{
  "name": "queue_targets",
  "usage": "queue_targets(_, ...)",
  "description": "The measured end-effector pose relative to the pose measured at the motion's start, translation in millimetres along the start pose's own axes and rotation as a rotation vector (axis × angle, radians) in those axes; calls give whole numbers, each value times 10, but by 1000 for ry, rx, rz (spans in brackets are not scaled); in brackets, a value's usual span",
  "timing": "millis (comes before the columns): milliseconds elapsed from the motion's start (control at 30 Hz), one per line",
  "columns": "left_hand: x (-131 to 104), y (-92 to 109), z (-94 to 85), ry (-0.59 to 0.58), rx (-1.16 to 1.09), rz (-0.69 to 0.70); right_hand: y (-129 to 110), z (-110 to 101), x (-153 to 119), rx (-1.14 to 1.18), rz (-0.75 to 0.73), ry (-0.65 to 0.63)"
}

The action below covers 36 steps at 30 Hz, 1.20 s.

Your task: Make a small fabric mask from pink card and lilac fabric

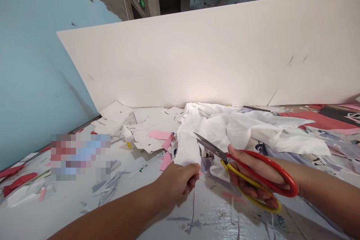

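Far left was a light-blue painted wall (36, 63), with crumpled red scraps (21, 182) lying on the pale, shiny work surface (64, 210) near it. A patch beside those was pixelated, so no clue what was there. Then came thin grey offcuts (109, 183), a loose heap of flat white sheet pieces (157, 123) and some pink strips (160, 135).

Around the middle, the left hand (181, 178) was closed in a fist, fingers curled under and thumb on top, pinching the near end of a soft, wrinkled white cloth (213, 123). That cloth ran away from the fist as a strip, then spread out to the right in folds, in front of a big white panel (197, 60).

Just right of the fist were metal-bladed scissors with one red and one yellow handle loop (217, 153). Blades were only slightly apart, tips aimed away and to the left over the strip; couldn't tell if they touched it. Long axis went from far left to near right. The right hand (263, 167) was wrapped around the handles, fingers curled through the loops. Far right, a flat red sheet (323, 120) lay among more scraps.
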<state>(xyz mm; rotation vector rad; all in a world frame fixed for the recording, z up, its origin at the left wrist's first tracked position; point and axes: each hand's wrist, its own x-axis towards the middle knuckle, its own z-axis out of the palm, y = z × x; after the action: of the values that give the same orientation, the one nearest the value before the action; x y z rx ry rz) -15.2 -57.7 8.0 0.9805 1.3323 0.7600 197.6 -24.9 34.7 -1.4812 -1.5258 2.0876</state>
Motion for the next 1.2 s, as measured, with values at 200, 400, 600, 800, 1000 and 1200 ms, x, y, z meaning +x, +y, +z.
queue_targets(200, 3, 113, -55, -48, -27, -131, -226, -266, 75, -330, 33, -5)
queue_targets(400, -39, -29, -31, -76, -205, -339, -343, -527, 253, -534, 41, -135)
queue_targets(600, -121, -124, 10, -104, -358, -412, -376, -549, 306, -635, 27, -184)
queue_targets(800, -158, -102, -18, -153, -423, -475, -366, -485, 330, -667, -29, -142)
queue_targets(1000, -179, -58, -40, -152, -399, -514, -382, -569, 428, -587, 15, -254)
queue_targets(1200, -141, -65, -27, -172, -302, -448, -367, -579, 479, -595, 103, -256)
